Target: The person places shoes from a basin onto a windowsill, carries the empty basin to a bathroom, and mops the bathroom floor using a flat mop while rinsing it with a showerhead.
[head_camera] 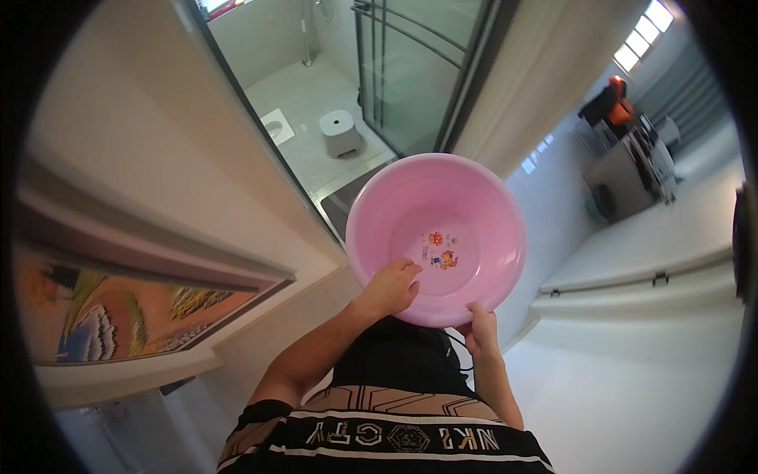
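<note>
A round pink plastic basin [503,249] is held up in front of my waist, tilted so that its inside faces me. Cartoon prints and some writing mark its bottom. My right hand [482,329] grips the near rim on the right, thumb over the edge and fingers underneath. Reaching over the near left rim, my left hand [391,288] hovers at or just above the inner wall; whether it touches cannot be told. Its thumb and fingers are apart, with nothing seen between them. The basin looks free of contents.
Ahead, a glass sliding door [408,83] stands partly open onto a tiled bathroom with a white stool [339,133] and a squat toilet [277,126]. A dark mat [343,204] lies at the doorway. A framed painting [136,314] hangs left. A desk [628,172] stands far right.
</note>
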A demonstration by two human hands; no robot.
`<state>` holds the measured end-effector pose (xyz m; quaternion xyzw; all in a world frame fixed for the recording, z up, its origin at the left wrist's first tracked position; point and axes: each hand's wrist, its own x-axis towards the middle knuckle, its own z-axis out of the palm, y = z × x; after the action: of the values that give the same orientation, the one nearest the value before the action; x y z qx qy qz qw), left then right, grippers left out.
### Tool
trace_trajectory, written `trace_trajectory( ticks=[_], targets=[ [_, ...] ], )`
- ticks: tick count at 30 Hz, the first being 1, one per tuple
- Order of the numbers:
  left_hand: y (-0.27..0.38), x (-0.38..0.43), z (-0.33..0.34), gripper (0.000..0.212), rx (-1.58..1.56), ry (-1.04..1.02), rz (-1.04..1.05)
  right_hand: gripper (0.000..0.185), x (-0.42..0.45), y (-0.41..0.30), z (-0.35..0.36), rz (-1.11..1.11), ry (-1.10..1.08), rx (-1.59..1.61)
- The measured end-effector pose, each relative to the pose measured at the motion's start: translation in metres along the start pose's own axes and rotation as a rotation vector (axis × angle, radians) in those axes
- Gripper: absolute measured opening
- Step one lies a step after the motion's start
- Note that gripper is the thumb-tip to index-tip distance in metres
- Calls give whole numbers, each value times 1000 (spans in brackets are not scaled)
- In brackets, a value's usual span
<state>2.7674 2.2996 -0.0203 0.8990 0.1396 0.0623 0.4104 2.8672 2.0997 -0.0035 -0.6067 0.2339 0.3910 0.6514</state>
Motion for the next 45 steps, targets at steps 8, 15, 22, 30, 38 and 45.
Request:
trace_trajectory(
  ticks=[8, 15, 22, 30, 38, 45],
  targets=[
    [-47, -27, 8, 30, 17, -58, -52, 46, 23, 60, 17, -102, -61, -60],
    [-91, -26, 17, 30, 39, -177, -138, 45, 44, 62, 56, -19, -33, -115],
    [-95, -52, -9, 29, 134, -223, -119, 41, 31, 100, 69, -15, -42, -99],
    [-164, -113, -63, 29, 199, -240, -220, 37, 0, 185, 126, 23, -61, -142],
    [-248, -36, -136, 29, -76, 69, -301, 31, 100, 91, 269, 21, -93, -305],
    [-330, 27, -185, 24, -95, 476, -516, 32, 239, 43, 374, 72, -192, -494]
  ],
)
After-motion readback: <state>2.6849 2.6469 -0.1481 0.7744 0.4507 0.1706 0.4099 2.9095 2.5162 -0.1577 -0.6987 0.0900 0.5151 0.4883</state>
